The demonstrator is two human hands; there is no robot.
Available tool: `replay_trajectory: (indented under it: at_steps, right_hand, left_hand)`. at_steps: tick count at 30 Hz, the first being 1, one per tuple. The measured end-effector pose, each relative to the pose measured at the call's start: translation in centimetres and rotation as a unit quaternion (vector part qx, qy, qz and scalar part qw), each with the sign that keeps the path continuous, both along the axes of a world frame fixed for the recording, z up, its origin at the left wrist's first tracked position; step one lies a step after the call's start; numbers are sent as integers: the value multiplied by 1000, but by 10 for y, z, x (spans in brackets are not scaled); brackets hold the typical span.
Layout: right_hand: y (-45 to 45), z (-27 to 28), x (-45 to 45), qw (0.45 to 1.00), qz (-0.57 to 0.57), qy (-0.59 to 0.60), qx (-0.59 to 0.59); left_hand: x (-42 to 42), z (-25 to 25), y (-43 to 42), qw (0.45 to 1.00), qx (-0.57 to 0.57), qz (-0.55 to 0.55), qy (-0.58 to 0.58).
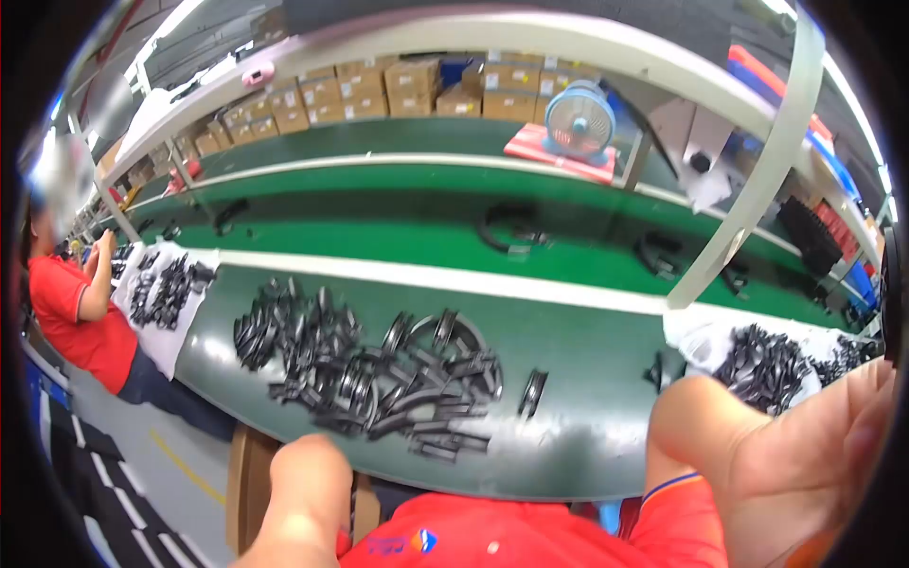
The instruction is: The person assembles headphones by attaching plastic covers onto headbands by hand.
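Observation:
My right hand [810, 464] is raised close to the camera at the right edge, palm showing. Its fingers run into the dark rim of the view, so their grip is hidden. Of my left arm [305, 483] only a bent, rounded part shows at the bottom; the left hand is out of view. In front of me a heap of black curved plastic parts [379, 379] lies on the dark green table [587, 331]. One short black part [533, 393] lies apart, right of the heap. More small black parts [767, 364] are piled beyond my right forearm.
A green conveyor belt [379, 213] runs behind the table, carrying scattered black curved parts [507, 227]. A blue fan [579, 123] stands past it. A slanted white post [757, 189] rises at right. A co-worker in a red shirt [80, 303] is at left, beside parts on white cloth.

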State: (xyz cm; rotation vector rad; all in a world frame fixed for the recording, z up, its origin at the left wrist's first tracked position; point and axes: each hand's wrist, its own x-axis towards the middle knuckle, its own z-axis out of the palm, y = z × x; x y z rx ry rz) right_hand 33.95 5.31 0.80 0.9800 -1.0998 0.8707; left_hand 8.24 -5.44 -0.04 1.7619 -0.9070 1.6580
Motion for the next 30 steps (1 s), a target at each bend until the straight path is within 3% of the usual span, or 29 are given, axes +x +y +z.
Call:
replay_trajectory:
  at_steps: [1,2,3,5,6,7,8,11,13,14,16,17,19,20,21,22,23,24,25,26,27,29,30]
  right_hand:
    - [-2,1,-4,1000,-5,-7,-9]
    - [-2,1,-11,1000,-5,-19,-20]
    - [-3,0,-19,999,2,-26,-27]
    - [-6,-9,-39,998,16,-44,-29]
    - [-8,-18,-47,998,22,-54,-29]
    - [-9,-27,-58,997,29,-64,-27]
    - [-13,-33,-62,996,34,-76,-24]
    - [-24,-51,-66,993,28,-107,-27]
    - [-28,-55,-63,992,13,-122,-24]
    - [-28,-58,-60,992,6,-128,-17]
    - [-28,-63,-48,991,-25,-133,-4]
    - [-26,-64,-42,990,-41,-137,-3]
    - [-20,-69,-27,983,-98,-154,3]
    - [-14,-74,-23,976,-137,-169,-2]
    - [-4,-81,-18,963,-188,-194,-12]
    - [6,-92,-16,939,-254,-232,-23]
    - [17,-106,-16,900,-324,-288,-32]
    - [29,-121,-20,846,-393,-359,-23]
    - [42,-139,-27,779,-447,-440,12]
    - [54,-159,-36,711,-481,-510,54]
    - [63,-181,-46,642,-503,-567,111]
    - [54,-210,-58,538,-477,-693,57]
    - [50,-226,-59,502,-440,-743,35]
  left_hand:
    - [10,-4,18,935,233,175,-203]
    - [-16,-12,5,986,137,83,-32]
    - [-42,-17,-12,990,39,-13,138]
    - [-19,-27,-19,990,-67,-24,-120]
    - [-27,-37,-27,981,-128,29,-144]
    - [-26,-46,-26,965,-188,116,-141]
    - [-27,-49,-31,943,-263,199,-46]
    - [-24,-49,-24,946,-291,129,67]
    - [-5,-28,-11,967,-59,224,-106]
    - [3,-15,0,946,73,258,-184]
    - [-6,-23,-12,996,57,-30,-68]
    - [-32,-32,-27,996,39,-44,64]
    - [-59,-41,-28,988,-5,11,155]
    - [-69,-61,-30,988,-15,10,153]
    - [-79,-91,-31,982,-137,47,120]
    - [-77,-106,-25,947,-209,237,57]
    - [-74,-120,-20,846,-299,440,31]
    - [-72,-135,-14,727,-391,563,34]
    - [-82,-157,-9,654,-430,609,127]
    - [-84,-171,-1,556,-393,702,209]
    - [-95,-192,0,494,-357,739,287]
    - [-105,-232,-7,412,-441,761,238]
    - [-114,-253,-14,294,-427,816,255]
